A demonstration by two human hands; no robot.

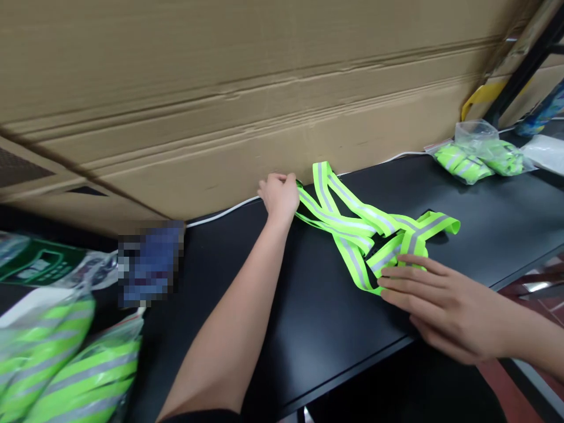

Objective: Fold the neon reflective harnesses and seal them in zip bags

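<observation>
A neon green strap vest with grey reflective bands [352, 226] lies stretched across the black table [308, 317]. My left hand [279, 194] is closed on one end of the straps, far back by the cardboard wall. My right hand [434, 302] lies flat near the table's front edge, fingers stretched out and pressing down the other end of the straps.
A big cardboard sheet [247, 100] stands along the back of the table, with a white cable [220, 214] at its foot. Bagged green vests [478, 158] lie at the back right. More bagged vests [66, 364] are piled at the left. The table's front edge runs just under my right hand.
</observation>
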